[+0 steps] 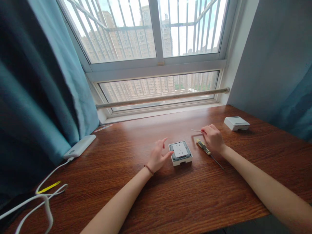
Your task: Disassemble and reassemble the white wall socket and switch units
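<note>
A white wall socket (180, 150) on a white mounting box lies on the wooden table, its grey inner frame bare around the socket face. At its left side is my left hand (158, 155), fingers spread, the thumb at the socket's edge. Beyond it to the right, my right hand (213, 136) pinches a thin white cover frame (196, 130), seen nearly edge-on and partly hidden by the fingers. Just below that hand rests a screwdriver (204, 147) with a yellow-and-black handle, its shaft pointing toward the near right.
Another white switch box (237, 123) sits at the far right of the table (156, 201). On the left are a white power bank (80, 147) with a white cable (50, 198) and a yellow strip (49, 187). A blue curtain (73, 81) hangs beside the barred window.
</note>
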Available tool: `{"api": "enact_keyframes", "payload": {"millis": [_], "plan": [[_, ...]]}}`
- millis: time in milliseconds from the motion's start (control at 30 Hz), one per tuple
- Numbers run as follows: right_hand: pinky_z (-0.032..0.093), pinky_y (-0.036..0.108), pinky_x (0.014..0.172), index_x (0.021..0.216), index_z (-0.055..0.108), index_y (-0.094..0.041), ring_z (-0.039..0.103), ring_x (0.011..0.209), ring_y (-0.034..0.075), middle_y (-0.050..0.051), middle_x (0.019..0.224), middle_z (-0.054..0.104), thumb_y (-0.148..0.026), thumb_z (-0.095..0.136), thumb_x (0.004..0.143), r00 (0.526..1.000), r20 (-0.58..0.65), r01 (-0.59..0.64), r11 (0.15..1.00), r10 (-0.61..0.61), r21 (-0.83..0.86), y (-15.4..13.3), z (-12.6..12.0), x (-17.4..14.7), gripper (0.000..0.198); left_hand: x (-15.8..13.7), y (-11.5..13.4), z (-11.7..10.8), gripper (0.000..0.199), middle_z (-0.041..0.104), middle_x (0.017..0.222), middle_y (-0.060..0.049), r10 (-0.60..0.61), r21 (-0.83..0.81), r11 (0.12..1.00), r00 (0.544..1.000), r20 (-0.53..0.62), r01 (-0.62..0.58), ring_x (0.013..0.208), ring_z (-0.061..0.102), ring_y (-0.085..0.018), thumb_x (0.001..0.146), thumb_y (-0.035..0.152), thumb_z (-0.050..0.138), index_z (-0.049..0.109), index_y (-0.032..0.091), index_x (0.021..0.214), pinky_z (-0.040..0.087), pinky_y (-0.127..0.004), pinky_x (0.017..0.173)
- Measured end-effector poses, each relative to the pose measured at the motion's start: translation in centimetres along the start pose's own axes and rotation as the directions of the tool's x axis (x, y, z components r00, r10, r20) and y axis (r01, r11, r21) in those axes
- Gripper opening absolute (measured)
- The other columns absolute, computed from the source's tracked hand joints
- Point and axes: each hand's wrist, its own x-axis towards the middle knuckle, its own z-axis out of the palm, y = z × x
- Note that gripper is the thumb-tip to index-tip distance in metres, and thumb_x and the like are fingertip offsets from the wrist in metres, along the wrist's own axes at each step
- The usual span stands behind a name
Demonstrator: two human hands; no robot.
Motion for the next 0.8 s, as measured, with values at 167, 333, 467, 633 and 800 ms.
{"api": "enact_keyframes", "payload": {"millis": [167,333,467,633,800], "plan": [[0.040,0.032,0.085,0.089,0.061,-0.025,0.052,0.088,0.019,0.003,0.088,0.066,-0.019,0.048,0.085,0.903,-0.245,0.377,0.924,-0.352,0.059,-4.5,-2.2,-2.2,0.014,-1.3,1.7,0.4,0.065,0.046,0.111,-0.012,0.225,0.245,0.956,0.936,-0.272,-0.159,0.101,0.045,-0.025,0.073,0.045,0.062,0.038,0.021,0.128,0.038,-0.042,0.089],[0.043,0.030,0.082,0.099,0.058,-0.030,0.055,0.085,0.016,-0.002,0.092,0.068,-0.015,0.049,0.084,0.722,-0.335,0.653,0.756,-0.606,0.039,-7.7,-3.3,-4.7,0.023,-2.2,3.7,0.6,0.030,0.049,0.111,-0.009,0.357,0.184,0.928,0.916,-0.185,-0.325,0.095,0.048,-0.019,0.083,0.028,0.053,0.053,0.024,0.113,0.042,-0.035,0.085],[0.042,0.036,0.089,0.115,0.049,-0.029,0.053,0.101,0.019,0.001,0.102,0.064,-0.016,0.056,0.080,0.758,-0.470,0.588,0.786,-0.453,0.191,-8.2,-3.4,-4.8,0.038,-2.0,5.0,-0.2,0.017,0.056,0.082,-0.005,0.302,-0.058,0.948,0.940,-0.157,-0.314,0.081,0.050,-0.016,0.086,0.021,0.046,0.063,0.020,0.091,0.044,-0.029,0.074],[0.046,0.043,0.088,0.127,0.036,-0.026,0.054,0.105,0.022,0.011,0.123,0.050,-0.025,0.050,0.085,0.962,-0.272,0.215,0.630,-0.007,0.746,-7.9,-2.5,-3.1,0.044,-0.7,4.9,-0.3,0.022,0.062,0.083,-0.005,-0.192,-0.574,0.812,0.978,-0.085,0.110,0.076,0.055,-0.016,0.081,0.034,0.055,0.063,0.015,0.088,0.045,-0.028,0.070],[0.051,0.034,0.079,0.116,0.052,-0.021,0.061,0.092,0.019,0.010,0.112,0.059,-0.028,0.050,0.085,0.998,0.061,-0.058,0.416,0.006,0.907,-7.8,-1.6,-2.5,0.032,0.1,3.3,0.7,0.039,0.066,0.095,-0.011,-0.369,-0.857,0.390,0.910,0.189,0.336,0.084,0.059,-0.019,0.071,0.037,0.066,0.063,0.010,0.099,0.046,-0.032,0.077]]}}
